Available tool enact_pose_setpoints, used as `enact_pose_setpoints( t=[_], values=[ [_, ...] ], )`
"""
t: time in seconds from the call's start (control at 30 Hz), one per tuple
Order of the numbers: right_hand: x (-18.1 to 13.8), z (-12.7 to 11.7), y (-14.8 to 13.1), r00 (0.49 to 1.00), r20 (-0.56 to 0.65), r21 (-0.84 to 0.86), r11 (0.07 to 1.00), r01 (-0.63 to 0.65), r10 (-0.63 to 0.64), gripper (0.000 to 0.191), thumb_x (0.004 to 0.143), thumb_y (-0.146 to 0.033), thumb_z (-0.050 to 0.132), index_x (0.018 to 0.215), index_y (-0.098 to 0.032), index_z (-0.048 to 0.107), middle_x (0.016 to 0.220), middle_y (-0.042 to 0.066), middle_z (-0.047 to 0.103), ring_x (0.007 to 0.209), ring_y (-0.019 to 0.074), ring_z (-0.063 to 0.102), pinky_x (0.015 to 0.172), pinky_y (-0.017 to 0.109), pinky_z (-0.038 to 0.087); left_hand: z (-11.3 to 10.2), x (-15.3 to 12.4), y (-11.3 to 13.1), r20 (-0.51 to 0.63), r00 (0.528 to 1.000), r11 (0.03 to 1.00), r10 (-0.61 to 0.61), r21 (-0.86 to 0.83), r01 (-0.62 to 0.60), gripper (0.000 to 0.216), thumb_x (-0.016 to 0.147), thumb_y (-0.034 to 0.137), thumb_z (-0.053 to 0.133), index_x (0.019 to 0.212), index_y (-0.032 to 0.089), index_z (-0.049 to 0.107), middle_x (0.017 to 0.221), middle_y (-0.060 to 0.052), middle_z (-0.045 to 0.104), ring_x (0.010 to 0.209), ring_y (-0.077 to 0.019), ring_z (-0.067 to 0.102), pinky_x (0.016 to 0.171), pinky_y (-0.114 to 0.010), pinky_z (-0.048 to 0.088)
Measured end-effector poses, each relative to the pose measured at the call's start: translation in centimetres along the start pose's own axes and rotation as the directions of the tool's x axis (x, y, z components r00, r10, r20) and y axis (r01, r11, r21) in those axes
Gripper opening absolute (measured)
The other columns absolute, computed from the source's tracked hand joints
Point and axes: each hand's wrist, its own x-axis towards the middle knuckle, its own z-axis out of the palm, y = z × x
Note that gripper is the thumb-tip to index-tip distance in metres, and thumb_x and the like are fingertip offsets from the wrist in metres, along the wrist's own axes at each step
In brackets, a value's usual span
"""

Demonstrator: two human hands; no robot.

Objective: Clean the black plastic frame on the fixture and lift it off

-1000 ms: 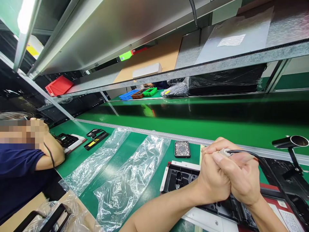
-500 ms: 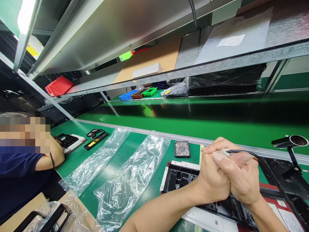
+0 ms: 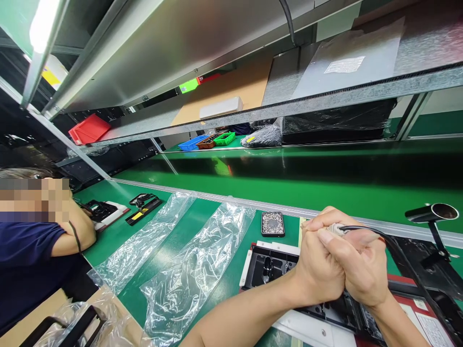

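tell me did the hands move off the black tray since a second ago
No. Left hand and right hand stay clasped on the cabled tool over the same corner of the black tray.

Open green belt (image 3: 325,185) beyond the hands; plastic bags (image 3: 191,270) leftward, black stand (image 3: 434,226) close right.

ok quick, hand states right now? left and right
Left hand: closed, wrapped around the right hand and the grey tool with a black cable.
Right hand: closed on that tool, over the black plastic housing.
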Motion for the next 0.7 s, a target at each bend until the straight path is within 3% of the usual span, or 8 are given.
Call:
enact_pose_setpoints(
  t=[0.17,0.3,0.47,0.57,0.7],
  values=[
    [0.1,-0.1,0.0,1.0,0.003,-0.005,1.0,-0.027,0.027,0.023,0.101,-0.037,0.058,0.09,-0.022,0.072,0.096,0.006,0.067,0.087,0.0228,0.064,0.077,0.036,0.053,-0.5,0.0,1.3,-0.091,0.994,0.993,0.056,-0.101,-0.065,0.039,0.104,0.046,0.043,0.09,0.019,0.066,0.09,-0.007,0.06,0.091,-0.0228,0.06,0.078,-0.038,0.058],
    [0.1,0.0,-0.1,1.0,0.003,-0.014,0.999,-0.031,0.031,0.027,0.102,-0.038,0.058,0.084,-0.022,0.071,0.094,0.005,0.067,0.085,0.0216,0.063,0.078,0.034,0.052,-0.8,0.1,1.9,-0.096,0.993,0.994,0.065,-0.086,-0.073,0.04,0.105,0.048,0.042,0.094,0.019,0.068,0.093,-0.008,0.063,0.092,-0.0232,0.062,0.081,-0.038,0.058],
    [0.3,-0.1,-0.1,1.0,0.015,-0.007,1.0,-0.022,0.022,0.037,0.105,-0.047,0.053,0.087,-0.022,0.073,0.094,0.006,0.067,0.084,0.022,0.063,0.074,0.034,0.052,-0.7,0.2,1.3,-0.113,0.986,0.989,0.122,-0.067,-0.13,0.054,0.106,0.055,0.037,0.084,0.017,0.068,0.096,-0.01,0.069,0.093,-0.023,0.064,0.083,-0.038,0.056],
    [0.4,-0.3,0.1,0.999,0.043,-0.003,1.0,-0.004,0.004,0.045,0.104,-0.059,0.049,0.095,-0.022,0.074,0.094,0.007,0.066,0.084,0.0237,0.064,0.071,0.035,0.052,-0.8,0.3,1.6,-0.167,0.974,0.984,0.151,-0.071,-0.164,0.068,0.105,0.068,0.024,0.087,0.016,0.065,0.091,-0.01,0.066,0.086,-0.0216,0.062,0.082,-0.039,0.055],
    [0.7,-0.5,0.0,0.999,0.043,-0.038,0.999,0.011,-0.009,0.046,0.107,-0.056,0.045,0.094,-0.023,0.074,0.103,0.008,0.066,0.1,0.0249,0.064,0.087,0.037,0.052,-1.1,0.3,2.3,-0.198,0.961,0.967,0.193,-0.13,-0.221,0.08,0.102,0.073,0.007,0.094,0.016,0.062,0.095,-0.011,0.065,0.093,-0.023,0.062,0.092,-0.04,0.053]
  ],
)
